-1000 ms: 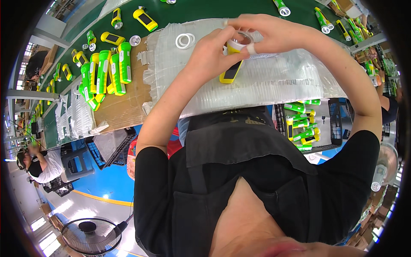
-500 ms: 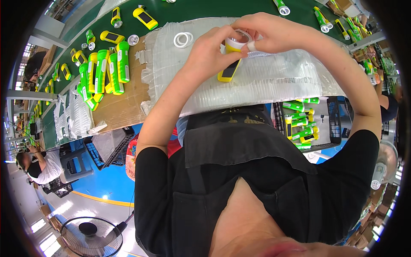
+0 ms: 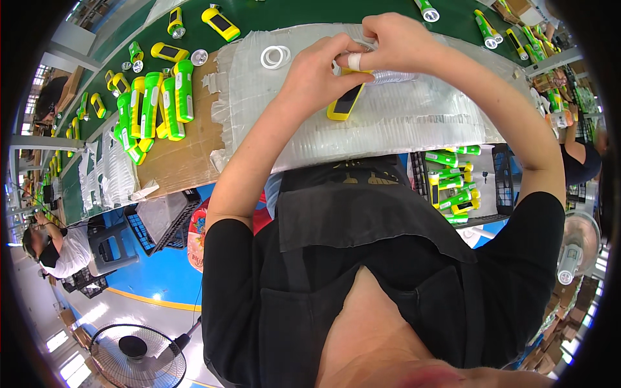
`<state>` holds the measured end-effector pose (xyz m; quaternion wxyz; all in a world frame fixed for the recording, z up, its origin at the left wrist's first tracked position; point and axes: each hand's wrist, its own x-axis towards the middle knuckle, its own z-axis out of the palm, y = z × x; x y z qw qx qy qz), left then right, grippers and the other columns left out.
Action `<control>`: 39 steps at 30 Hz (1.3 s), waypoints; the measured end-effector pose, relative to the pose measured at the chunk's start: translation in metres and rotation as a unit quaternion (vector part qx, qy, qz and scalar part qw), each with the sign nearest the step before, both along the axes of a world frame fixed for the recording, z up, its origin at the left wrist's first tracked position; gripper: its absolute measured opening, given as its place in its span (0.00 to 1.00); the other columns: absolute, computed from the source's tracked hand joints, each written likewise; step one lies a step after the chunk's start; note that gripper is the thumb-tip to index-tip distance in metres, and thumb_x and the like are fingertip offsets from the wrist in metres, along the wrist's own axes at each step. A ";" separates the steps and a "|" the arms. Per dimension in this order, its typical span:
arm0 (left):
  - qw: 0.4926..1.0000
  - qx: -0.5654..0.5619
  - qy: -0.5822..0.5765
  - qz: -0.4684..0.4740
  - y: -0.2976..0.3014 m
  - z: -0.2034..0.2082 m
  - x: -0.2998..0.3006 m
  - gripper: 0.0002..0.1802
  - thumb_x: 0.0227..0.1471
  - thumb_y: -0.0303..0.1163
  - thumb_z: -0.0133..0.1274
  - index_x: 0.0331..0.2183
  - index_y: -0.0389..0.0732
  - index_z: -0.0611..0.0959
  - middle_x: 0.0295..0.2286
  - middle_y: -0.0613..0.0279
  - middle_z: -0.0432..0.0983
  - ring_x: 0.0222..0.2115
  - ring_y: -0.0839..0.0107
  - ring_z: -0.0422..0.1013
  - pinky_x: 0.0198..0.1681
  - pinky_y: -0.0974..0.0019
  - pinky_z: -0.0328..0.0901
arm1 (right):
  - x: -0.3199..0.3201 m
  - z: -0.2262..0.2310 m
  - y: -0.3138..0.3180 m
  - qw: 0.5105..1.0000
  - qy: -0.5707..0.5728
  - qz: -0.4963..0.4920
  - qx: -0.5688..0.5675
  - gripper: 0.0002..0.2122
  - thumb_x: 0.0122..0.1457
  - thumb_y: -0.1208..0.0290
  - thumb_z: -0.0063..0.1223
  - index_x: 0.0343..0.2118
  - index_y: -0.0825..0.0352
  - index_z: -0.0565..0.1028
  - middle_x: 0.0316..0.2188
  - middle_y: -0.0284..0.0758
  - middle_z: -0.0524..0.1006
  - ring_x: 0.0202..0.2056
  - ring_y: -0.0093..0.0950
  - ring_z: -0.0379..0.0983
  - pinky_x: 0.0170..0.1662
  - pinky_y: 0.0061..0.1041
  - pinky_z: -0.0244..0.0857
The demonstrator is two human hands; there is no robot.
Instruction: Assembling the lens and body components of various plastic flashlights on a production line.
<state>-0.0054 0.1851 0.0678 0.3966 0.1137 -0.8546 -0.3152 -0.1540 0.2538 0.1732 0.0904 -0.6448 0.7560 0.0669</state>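
Over the plastic-covered work surface, my left hand (image 3: 321, 72) is closed around a yellow flashlight (image 3: 343, 105) with a dark panel on its side. My right hand (image 3: 406, 46) is closed at the flashlight's head, with a white wrap on the thumb. A sliver of a white ring (image 3: 367, 44) shows between the fingers there; the rest of the head is hidden by both hands. Two loose white rings (image 3: 275, 57) lie overlapping on the plastic, left of my left hand.
Green and yellow flashlights (image 3: 150, 107) are heaped on cardboard (image 3: 187, 145) to the left. Several more flashlights and clear lens cups (image 3: 199, 57) lie on the green table (image 3: 272, 14). A black crate (image 3: 503, 184) of flashlights stands below on the right. A fan (image 3: 134, 349) stands lower left.
The right hand has turned over the flashlight's head, its thumb moving left toward the left hand. The white ring, wide in view before, is now mostly covered.
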 end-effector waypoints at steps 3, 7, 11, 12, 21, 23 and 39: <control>1.000 0.009 0.007 -0.013 -0.001 0.002 0.001 0.22 0.36 0.34 0.71 0.34 0.43 0.78 0.29 0.63 0.76 0.28 0.65 0.72 0.31 0.64 0.67 | -0.027 -0.017 -0.002 0.984 -0.132 0.099 -0.070 0.23 0.50 0.53 0.63 0.38 0.70 0.74 0.29 0.38 0.75 0.33 0.29 0.72 0.36 0.28 0.65; 1.000 -0.006 -0.001 -0.002 0.001 0.004 0.001 0.21 0.36 0.33 0.71 0.34 0.43 0.78 0.29 0.63 0.76 0.29 0.66 0.72 0.31 0.65 0.67 | -0.025 -0.037 0.000 0.961 -0.174 0.141 -0.161 0.24 0.45 0.50 0.66 0.31 0.69 0.72 0.24 0.34 0.73 0.29 0.28 0.70 0.32 0.28 0.63; 0.999 0.050 0.017 -0.009 -0.003 0.000 0.008 0.21 0.37 0.32 0.71 0.34 0.42 0.78 0.30 0.63 0.78 0.31 0.68 0.74 0.34 0.66 0.69 | -0.020 -0.061 -0.002 0.944 -0.239 0.019 -0.225 0.24 0.44 0.52 0.69 0.32 0.68 0.73 0.24 0.30 0.73 0.24 0.20 0.66 0.27 0.23 0.60; 0.998 0.057 0.021 -0.002 -0.005 -0.005 0.008 0.21 0.37 0.32 0.71 0.34 0.42 0.78 0.31 0.63 0.78 0.31 0.68 0.75 0.35 0.67 0.69 | -0.030 -0.089 -0.002 0.894 -0.350 0.032 -0.278 0.24 0.45 0.53 0.69 0.38 0.67 0.75 0.28 0.30 0.76 0.27 0.18 0.68 0.29 0.21 0.62; 0.919 0.353 0.113 -0.137 -0.004 0.011 0.009 0.14 0.47 0.28 0.64 0.35 0.39 0.76 0.31 0.62 0.77 0.36 0.73 0.74 0.40 0.67 0.69 | 0.069 -0.169 0.025 0.702 -0.656 -0.117 -0.251 0.15 0.47 0.69 0.65 0.37 0.67 0.73 0.27 0.30 0.77 0.29 0.22 0.74 0.33 0.23 0.67; 0.882 0.380 0.120 -0.250 0.002 0.020 0.023 0.09 0.49 0.26 0.59 0.34 0.38 0.78 0.30 0.60 0.77 0.34 0.71 0.75 0.39 0.65 0.69 | 0.052 -0.145 0.045 0.575 -0.817 -0.041 0.015 0.12 0.47 0.73 0.64 0.34 0.66 0.73 0.25 0.29 0.75 0.27 0.20 0.72 0.31 0.20 0.65; 0.958 -0.104 -0.045 0.265 -0.258 -0.029 -0.083 0.37 0.46 0.46 0.65 0.50 0.30 0.72 0.46 0.40 0.72 0.48 0.48 0.69 0.50 0.55 0.66 | -0.206 -0.128 -0.197 0.909 0.004 0.234 -0.345 0.14 0.52 0.75 0.54 0.43 0.56 0.73 0.62 0.34 0.60 0.64 0.40 0.54 0.66 0.44 0.47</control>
